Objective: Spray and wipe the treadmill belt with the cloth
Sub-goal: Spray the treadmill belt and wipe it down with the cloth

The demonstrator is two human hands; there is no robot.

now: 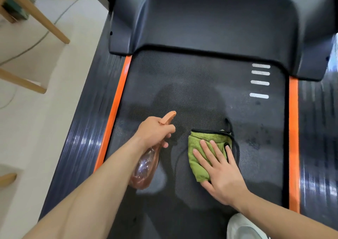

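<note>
The dark treadmill belt [201, 78] fills mid-frame, with damp patches at its centre. Lower left of centre, the orange spray bottle [144, 167] points its nozzle up-frame, the left hand [153, 131] curled round its neck. Just right of it, the green cloth [206, 135] lies on the belt, pressed by the flat right hand [221, 169], fingers straight.

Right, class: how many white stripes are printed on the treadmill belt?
4 white stripes, stacked in a column near the right edge of the belt, ahead of the cloth: top, second, third, lowest. More could be hidden under the hood.
</note>
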